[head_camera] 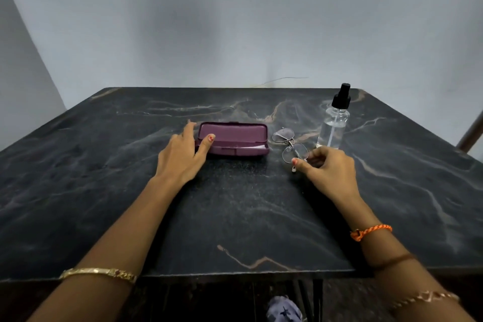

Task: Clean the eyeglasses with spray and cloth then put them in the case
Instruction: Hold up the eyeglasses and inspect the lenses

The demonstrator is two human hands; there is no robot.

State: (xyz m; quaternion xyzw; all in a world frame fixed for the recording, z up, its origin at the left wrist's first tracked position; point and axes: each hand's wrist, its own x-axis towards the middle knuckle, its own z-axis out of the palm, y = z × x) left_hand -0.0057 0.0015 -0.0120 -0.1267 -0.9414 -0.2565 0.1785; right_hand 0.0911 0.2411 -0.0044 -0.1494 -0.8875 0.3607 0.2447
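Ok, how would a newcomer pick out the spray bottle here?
Start at the dark marbled table and look to its far right part. Beyond the eyeglasses stands the spray bottle: upright, clear, with a black pump top, the tallest thing there.

both arms reach forward, left hand (pixel 181 155) spread flat, right hand (pixel 325 165) loosely curled (thumb out).
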